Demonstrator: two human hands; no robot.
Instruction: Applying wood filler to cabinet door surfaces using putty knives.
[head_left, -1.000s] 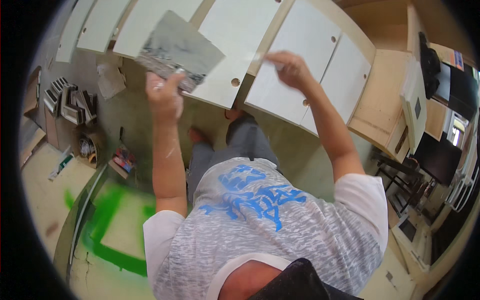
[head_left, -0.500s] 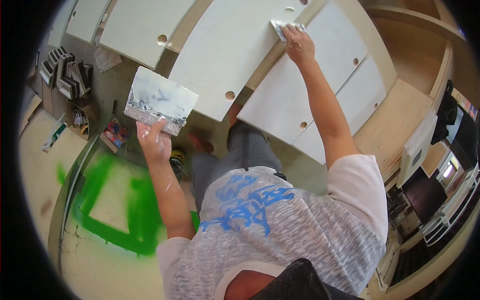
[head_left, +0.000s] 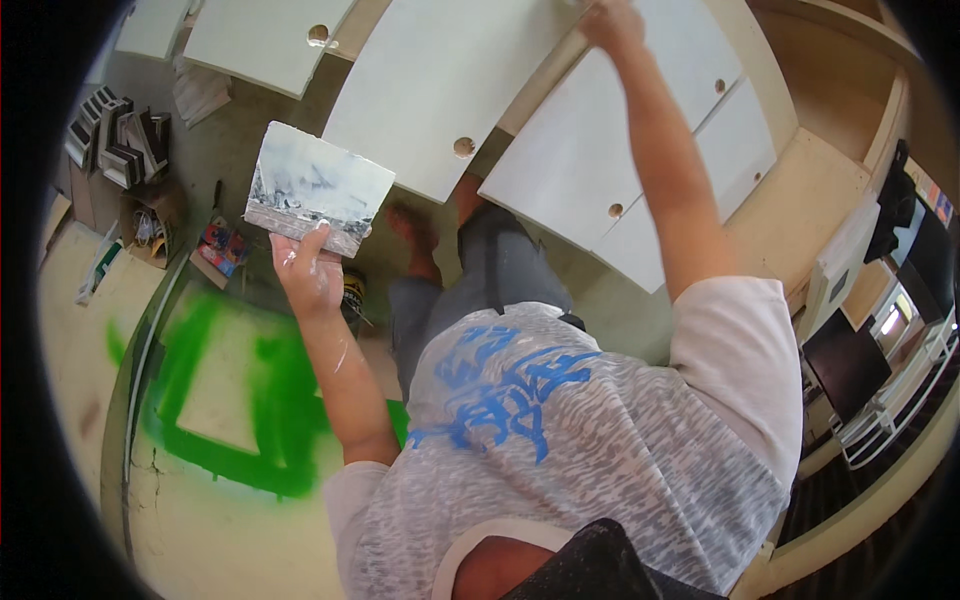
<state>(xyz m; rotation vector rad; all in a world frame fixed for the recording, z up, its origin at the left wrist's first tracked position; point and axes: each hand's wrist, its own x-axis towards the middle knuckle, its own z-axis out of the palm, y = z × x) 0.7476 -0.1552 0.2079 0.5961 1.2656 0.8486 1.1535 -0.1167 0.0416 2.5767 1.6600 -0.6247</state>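
My left hand [head_left: 308, 272] grips the lower edge of a rectangular putty board [head_left: 322, 178], its thumb on top. White filler with grey smears covers the board's face, and white spots mark my fingers and forearm. At the top edge of the view my outstretched right hand [head_left: 612, 24] is closed, over the gap beside a long white panel [head_left: 430, 90]. The flat putty scraper in it is almost wholly hidden or cut off by the picture's edge. Another white panel [head_left: 565, 165] with round holes lies to the right of that gap.
More white panels [head_left: 262, 40] stretch along the upper left. Stacked frame-like pieces [head_left: 118, 138], a cardboard box [head_left: 152, 225] and a can [head_left: 353, 292] stand on the left. Green paint [head_left: 285, 420] marks the pale surface at lower left. Wooden shelving [head_left: 840, 100] rises on the right.
My right hand has moved farther away and slightly right, carrying the scraper nearly out of view. The left hand still holds the board, which sits slightly higher in the picture.
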